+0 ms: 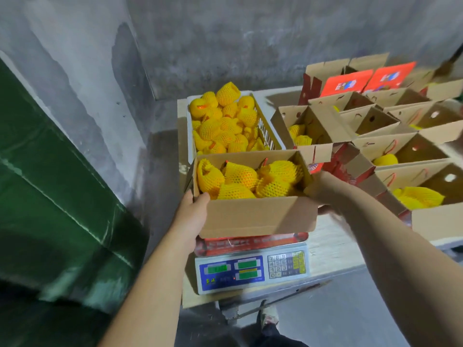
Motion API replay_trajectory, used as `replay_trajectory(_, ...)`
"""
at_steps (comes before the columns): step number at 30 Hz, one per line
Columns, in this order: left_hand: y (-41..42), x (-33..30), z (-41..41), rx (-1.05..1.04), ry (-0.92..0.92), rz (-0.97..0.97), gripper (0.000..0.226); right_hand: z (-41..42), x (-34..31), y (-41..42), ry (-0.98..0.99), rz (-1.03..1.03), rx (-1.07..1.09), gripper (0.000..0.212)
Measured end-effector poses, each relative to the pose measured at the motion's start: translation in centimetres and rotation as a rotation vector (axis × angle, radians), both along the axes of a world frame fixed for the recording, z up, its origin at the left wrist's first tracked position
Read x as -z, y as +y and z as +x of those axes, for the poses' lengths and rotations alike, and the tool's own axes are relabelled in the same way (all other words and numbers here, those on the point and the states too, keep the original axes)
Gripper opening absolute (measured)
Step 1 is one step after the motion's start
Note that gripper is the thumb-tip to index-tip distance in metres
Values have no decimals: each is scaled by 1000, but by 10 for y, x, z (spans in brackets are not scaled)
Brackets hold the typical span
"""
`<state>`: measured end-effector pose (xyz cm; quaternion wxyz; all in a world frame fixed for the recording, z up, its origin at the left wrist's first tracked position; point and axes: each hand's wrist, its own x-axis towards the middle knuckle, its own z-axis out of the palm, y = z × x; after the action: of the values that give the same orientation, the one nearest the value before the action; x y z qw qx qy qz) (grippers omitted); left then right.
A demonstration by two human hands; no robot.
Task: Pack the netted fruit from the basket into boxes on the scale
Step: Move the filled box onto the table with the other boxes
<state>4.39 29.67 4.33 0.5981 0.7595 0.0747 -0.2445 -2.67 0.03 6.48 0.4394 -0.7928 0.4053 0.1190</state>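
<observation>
Left hand (194,209) and right hand (322,190) grip the full box (255,214) by both ends, probably to lift it off the scale (250,269).

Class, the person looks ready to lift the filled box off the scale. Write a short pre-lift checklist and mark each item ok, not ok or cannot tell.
1. Left hand grips the box at its near left corner: ok.
2. Right hand holds the box's right end: ok, though blurred.
3. Netted fruit sits below the box rim: ok.
4. Scale reading on target: cannot tell, display illegible.
5. Free spot among the packed boxes on the right: cannot tell.
6. Basket still has fruit for the next box: ok.
</observation>
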Motion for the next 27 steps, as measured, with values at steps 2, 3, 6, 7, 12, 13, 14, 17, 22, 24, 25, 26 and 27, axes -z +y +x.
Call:
replay_trajectory(2, -4, 0, 16, 11, 32, 36, 25, -4, -3, -5, 31, 90, 19, 21)
replay_trajectory(3, -3, 0, 24, 19, 35, 62, 19, -7, -5, -4, 14, 128, 32, 20)
replay_trajectory(6, 5, 0, 38, 92, 3, 208, 13, -13, 2, 4, -75, 120, 46, 15)
replay_trajectory(7, 6, -1, 39, 118, -30, 239, 16, -17, 3, 8, -95, 93, 59, 18)
replay_trajectory(12, 2, -26, 22, 236, -146, 185, 25, -42, -2, 15, -191, 9, 152, 16)
replay_trajectory(13, 0, -31, 17, 251, -149, 179, 25, -48, -8, 13, -209, 2, 152, 17)
replay_trajectory(14, -2, -36, 13, 260, -158, 174, 27, -55, -16, 9, -225, -9, 145, 18)
replay_trajectory(17, -17, -52, -2, 306, -216, 183, 37, -80, -44, -8, -288, -41, 136, 21)
replay_trajectory(22, -71, -84, -21, 307, -452, 149, 32, -145, -93, -68, -391, -57, 177, 20)
replay_trajectory(24, -105, -80, -18, 327, -454, 100, 64, -178, -108, -103, -429, -66, 244, 21)
replay_trajectory(25, -128, -81, -24, 344, -464, 103, 71, -195, -114, -121, -449, -76, 279, 22)
replay_trajectory(26, -154, -83, -33, 383, -506, 104, 71, -213, -118, -141, -467, -87, 312, 23)
replay_trajectory(27, -185, -92, -50, 426, -560, 90, 66, -231, -121, -161, -484, -95, 347, 24)
